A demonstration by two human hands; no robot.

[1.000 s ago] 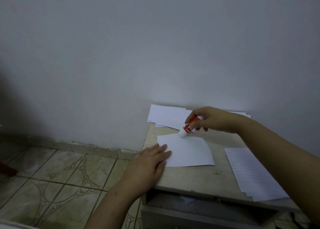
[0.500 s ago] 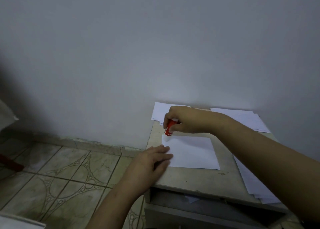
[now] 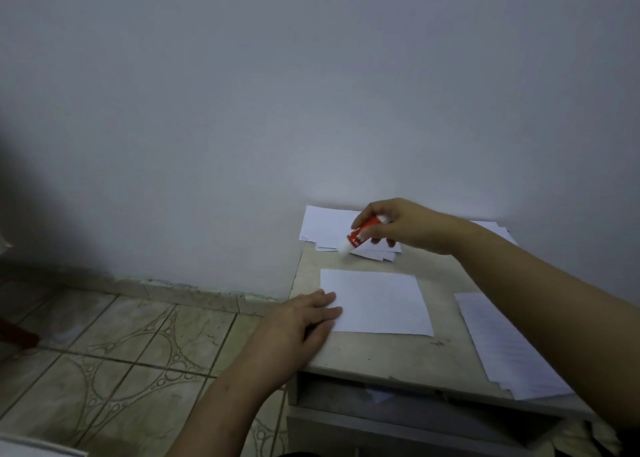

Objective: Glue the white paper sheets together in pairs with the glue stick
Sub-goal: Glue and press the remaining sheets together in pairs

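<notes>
Right hand (image 3: 405, 224): grasps red glue stick (image 3: 360, 235), tip down, above paper pile (image 3: 329, 226) at table's (image 3: 381, 352) far edge. Left hand (image 3: 304, 321): flat, fingers relaxed, pressing single sheet's (image 3: 377, 302) left edge. Second stack (image 3: 502, 346) along right edge.

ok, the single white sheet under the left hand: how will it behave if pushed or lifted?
The single sheet looks thin and flat, so it is probably floppy when lifted by an edge. It likely slides easily on the smooth tabletop, which may be why the left hand rests flat on its corner. Probably very light.
</notes>
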